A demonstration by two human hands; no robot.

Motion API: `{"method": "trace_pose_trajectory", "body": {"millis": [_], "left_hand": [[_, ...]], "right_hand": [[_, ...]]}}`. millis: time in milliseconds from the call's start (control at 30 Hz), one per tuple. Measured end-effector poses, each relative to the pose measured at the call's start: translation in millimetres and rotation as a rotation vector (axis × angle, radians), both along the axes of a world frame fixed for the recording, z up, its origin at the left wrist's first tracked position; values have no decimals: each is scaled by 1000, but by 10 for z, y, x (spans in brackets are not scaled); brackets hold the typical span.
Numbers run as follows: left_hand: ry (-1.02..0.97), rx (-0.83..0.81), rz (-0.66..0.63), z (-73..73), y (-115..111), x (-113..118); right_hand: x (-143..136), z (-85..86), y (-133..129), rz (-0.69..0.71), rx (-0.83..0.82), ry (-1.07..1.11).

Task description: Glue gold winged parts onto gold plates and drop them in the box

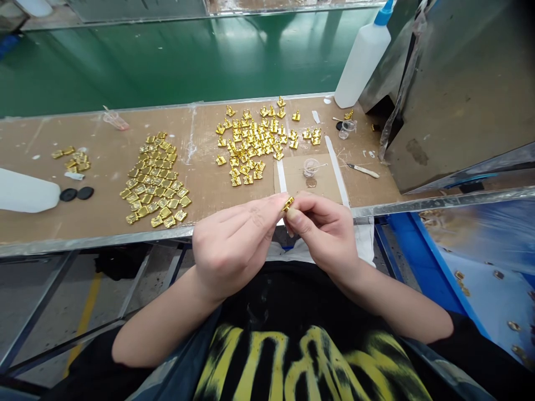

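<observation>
Both my hands meet at the front edge of the bench around one small gold metal piece [288,204]. My left hand [238,239] has its fingers pressed together at the piece, its back toward me hiding the fingertips. Thumb and forefinger of my right hand [324,228] pinch the same piece from the other side. Just beyond lies a cardboard square [292,172] with a small clear cup [310,167] and a thin stick [321,165] in it. A spread of upright gold pieces [254,139] lies past my left hand, and flat gold pieces [154,178] lie farther left.
A white bottle with a blue cap [363,61] stands at the back right, near a metal box [463,83]. A knife [363,170] lies at right. Another white bottle [29,192] and black discs [77,194] are at left. A green belt [179,61] runs behind; a blue bin [438,267] sits low right.
</observation>
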State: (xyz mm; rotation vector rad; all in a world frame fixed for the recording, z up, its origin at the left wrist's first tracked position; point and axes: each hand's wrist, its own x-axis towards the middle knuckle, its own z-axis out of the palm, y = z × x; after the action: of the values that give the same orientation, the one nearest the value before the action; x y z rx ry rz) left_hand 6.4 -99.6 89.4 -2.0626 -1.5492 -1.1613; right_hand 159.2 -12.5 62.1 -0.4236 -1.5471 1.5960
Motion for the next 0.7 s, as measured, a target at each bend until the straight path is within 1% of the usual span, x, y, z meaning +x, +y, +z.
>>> {"method": "trace_pose_trajectory", "body": {"millis": [500, 700], "left_hand": [[8, 6, -6, -9, -3, -12], [12, -41, 33, -23, -10, -29]], "right_hand": [[-5, 15, -4, -14, -5, -21], [-17, 33, 45, 14, -83, -17]]}}
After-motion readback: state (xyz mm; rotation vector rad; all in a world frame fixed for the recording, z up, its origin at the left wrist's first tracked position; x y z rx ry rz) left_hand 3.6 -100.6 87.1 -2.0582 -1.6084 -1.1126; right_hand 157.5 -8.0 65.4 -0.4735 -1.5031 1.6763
